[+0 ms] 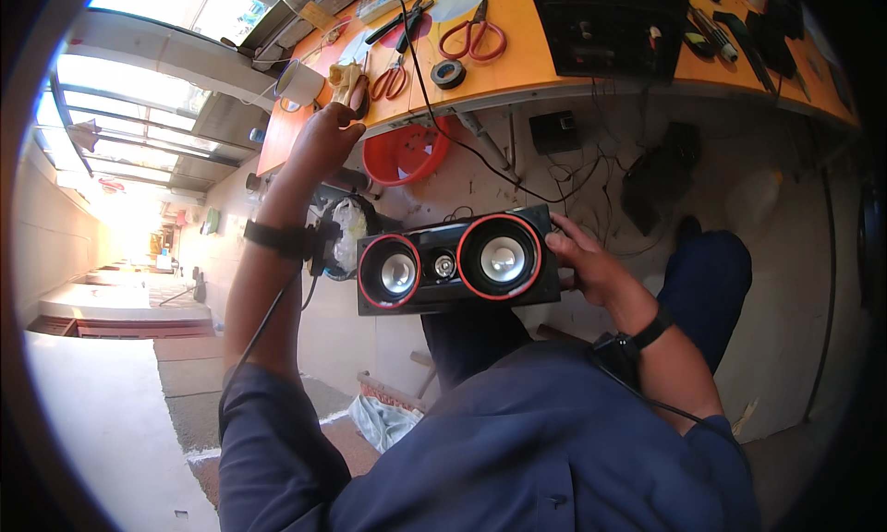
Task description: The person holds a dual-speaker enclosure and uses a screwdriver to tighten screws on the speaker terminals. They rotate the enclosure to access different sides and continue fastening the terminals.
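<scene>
the right hand (589,262) grips the right end of a black rectangular speaker box (480,294), which is in front of the person's body with its face turned up toward the head. that face carries two round, red-rimmed drivers with silver domes and a small silver tweeter (444,266) between them.

the left hand (325,140) is beyond the speaker box and to its left, fingers bent, just beside a crumpled cream-coloured bundle (345,78); whether it grips anything i cannot tell.

beyond the speaker box runs an orange-topped worktable (528,54). on it, farther off than the box, lie a small pair of red-handled scissors (389,80), a larger red-handled pair (474,41), a black roll of tape (449,74) and, beyond the box to the right, a flat black panel (605,29).

between the speaker box and the table, lower down, is a round red-orange plastic basin (407,155). just left of the box is a clear plastic bag (350,229); nearer the person than the box, to its left, lies a pale blue cloth (384,423).
</scene>
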Demonstrator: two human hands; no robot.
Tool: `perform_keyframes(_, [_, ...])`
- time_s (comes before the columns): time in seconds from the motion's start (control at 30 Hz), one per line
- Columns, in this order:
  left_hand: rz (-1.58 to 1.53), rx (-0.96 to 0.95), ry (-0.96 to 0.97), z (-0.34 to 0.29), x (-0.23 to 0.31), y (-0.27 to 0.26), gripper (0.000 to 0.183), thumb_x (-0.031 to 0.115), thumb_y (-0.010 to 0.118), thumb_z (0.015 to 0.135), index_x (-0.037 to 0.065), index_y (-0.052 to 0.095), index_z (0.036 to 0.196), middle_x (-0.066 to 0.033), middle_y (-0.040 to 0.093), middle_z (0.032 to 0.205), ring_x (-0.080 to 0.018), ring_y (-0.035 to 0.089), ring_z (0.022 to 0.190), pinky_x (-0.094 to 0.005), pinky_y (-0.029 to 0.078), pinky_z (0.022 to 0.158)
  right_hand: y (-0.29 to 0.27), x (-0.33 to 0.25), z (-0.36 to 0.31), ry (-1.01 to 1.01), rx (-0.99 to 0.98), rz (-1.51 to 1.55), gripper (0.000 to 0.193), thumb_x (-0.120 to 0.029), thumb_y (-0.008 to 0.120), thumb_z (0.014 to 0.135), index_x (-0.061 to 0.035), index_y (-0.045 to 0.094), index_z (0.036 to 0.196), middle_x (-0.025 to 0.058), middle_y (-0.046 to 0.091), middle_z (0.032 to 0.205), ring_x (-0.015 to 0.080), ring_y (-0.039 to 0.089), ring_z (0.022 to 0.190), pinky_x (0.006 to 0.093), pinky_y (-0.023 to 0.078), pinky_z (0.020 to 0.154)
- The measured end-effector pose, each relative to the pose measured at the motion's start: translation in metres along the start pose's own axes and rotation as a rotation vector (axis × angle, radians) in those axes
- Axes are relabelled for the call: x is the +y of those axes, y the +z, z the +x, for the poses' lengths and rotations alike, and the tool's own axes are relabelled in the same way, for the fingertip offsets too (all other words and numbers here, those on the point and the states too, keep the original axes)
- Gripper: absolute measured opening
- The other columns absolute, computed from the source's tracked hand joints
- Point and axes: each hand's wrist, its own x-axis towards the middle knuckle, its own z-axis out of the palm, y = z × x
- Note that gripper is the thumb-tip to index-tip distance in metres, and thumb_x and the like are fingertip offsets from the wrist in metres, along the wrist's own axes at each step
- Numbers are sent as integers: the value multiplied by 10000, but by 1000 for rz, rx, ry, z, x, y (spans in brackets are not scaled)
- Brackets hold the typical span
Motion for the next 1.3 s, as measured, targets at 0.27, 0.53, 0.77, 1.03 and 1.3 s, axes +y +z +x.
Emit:
perform_keyframes(0.27, [160, 46, -182, 63, -49, 47, 607, 420, 692, 931, -76, 541, 1246, -331, 670, 1181, -444, 650, 1143, -492, 507, 962, -9, 5, 11, 63, -10, 4, 937, -505, 743, 890, -196, 258, 1630, 119, 495, 1446, 284, 509, 1306, 488, 503, 959])
perform_keyframes(0.53, [239, 101, -127, 78, -61, 67, 553, 403, 582, 986, 197, 481, 1488, -267, 625, 1183, -434, 653, 1113, -501, 515, 942, -16, 8, 23, 17, -88, 19, 899, -450, 721, 924, -146, 256, 1630, 100, 551, 1337, 222, 543, 1220, 395, 521, 901])
perform_keyframes(0.77, [79, 401, -248, 85, -75, 35, 447, 407, 570, 975, -5, 630, 1138, -281, 704, 1059, -448, 679, 1015, -526, 522, 903, -14, 10, 26, 55, -84, 8, 892, -466, 708, 916, -162, 267, 1629, 65, 560, 1336, 198, 549, 1197, 378, 500, 873])
perform_keyframes(1.03, [-4, 644, -137, 48, -76, -28, 479, 441, 573, 983, 29, 659, 1213, -251, 726, 1033, -430, 691, 1014, -489, 529, 880, -6, 11, 20, 16, -52, -11, 803, -532, 668, 911, -150, 383, 1558, 27, 604, 1244, 122, 601, 1037, 277, 528, 832])
perform_keyframes(1.3, [-153, 577, 152, -62, 7, -122, 490, 428, 426, 1012, 82, 729, 1181, -111, 736, 1141, -238, 671, 1053, -389, 496, 908, 1, 8, 9, -26, -24, -17, 818, -553, 666, 911, -195, 365, 1583, 57, 611, 1308, 188, 600, 1145, 448, 514, 913])
